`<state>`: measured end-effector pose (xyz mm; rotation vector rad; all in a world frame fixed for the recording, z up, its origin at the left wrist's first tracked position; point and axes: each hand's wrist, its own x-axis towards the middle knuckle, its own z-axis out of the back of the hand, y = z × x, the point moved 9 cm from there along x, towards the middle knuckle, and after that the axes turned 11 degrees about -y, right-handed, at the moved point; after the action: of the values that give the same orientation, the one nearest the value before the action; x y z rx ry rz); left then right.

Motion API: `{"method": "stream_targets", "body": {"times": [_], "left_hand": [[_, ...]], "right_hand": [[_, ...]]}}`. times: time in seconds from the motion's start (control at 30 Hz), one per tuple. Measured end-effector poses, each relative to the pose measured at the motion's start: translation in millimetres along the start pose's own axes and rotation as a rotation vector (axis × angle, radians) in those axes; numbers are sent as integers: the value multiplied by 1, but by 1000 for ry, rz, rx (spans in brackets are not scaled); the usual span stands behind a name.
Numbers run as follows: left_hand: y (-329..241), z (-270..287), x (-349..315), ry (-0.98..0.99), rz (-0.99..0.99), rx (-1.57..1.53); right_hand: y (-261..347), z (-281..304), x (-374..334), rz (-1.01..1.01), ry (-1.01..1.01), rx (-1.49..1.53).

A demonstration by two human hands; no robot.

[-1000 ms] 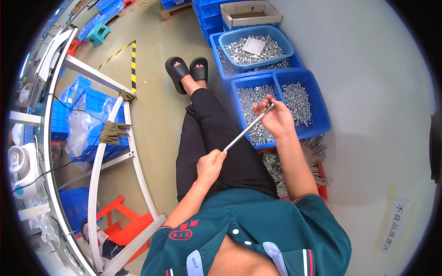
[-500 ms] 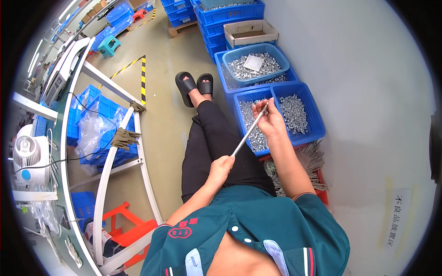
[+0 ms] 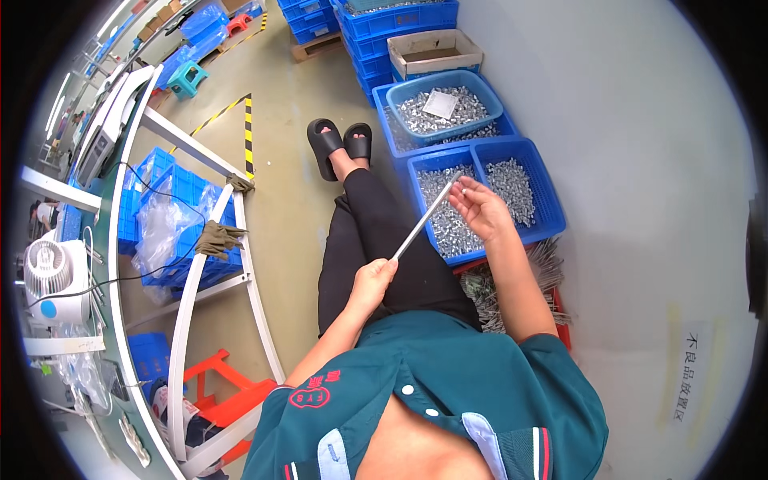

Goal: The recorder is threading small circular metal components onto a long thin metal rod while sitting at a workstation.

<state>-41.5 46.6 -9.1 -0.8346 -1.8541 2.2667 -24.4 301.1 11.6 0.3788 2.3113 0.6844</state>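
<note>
My left hand (image 3: 374,285) is closed around the lower end of a thin, straight silver metal rod (image 3: 422,226). The rod slants up and to the right, over my lap and the near blue bin. By its upper tip is my right hand (image 3: 485,213), palm up, with its fingers loosely bent and apart. A tiny bright spot shows among those fingers, too small to name. Beneath the hands, the divided blue bin (image 3: 550,210) holds many small silver metal pieces (image 3: 510,192) in both compartments.
Behind the near bin, a lighter blue basket (image 3: 400,132) of similar pieces carries a white card (image 3: 440,104). Bundles of thin metal rods (image 3: 546,276) lie near my right elbow, beside a pale wall (image 3: 632,184). A white-framed workbench (image 3: 182,320) with a small fan (image 3: 50,268) stands left.
My right hand has turned palm up and shifted slightly right and down, its fingers loosening from the rod's tip. My left hand and the rod have moved slightly left.
</note>
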Motion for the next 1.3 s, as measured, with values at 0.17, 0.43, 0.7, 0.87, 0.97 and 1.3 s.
{"method": "stream_targets", "body": {"times": [0.17, 0.43, 0.7, 0.87, 0.97, 1.3], "left_hand": [[4, 6, -7, 6, -12, 94], [3, 8, -11, 15, -45, 193], [4, 7, -8, -13, -48, 228], [-3, 12, -11, -94, -104, 355], [-8, 12, -14, -142, -130, 422], [-15, 5, -4, -131, -145, 383]], "right_hand": [[16, 15, 6, 25, -18, -73], [14, 10, 0, 1, 64, -78], [15, 5, -6, 74, 107, -307], [29, 1, -10, 244, -21, -670], [34, 0, -11, 340, -64, -775], [13, -3, -15, 135, 83, -456]]}}
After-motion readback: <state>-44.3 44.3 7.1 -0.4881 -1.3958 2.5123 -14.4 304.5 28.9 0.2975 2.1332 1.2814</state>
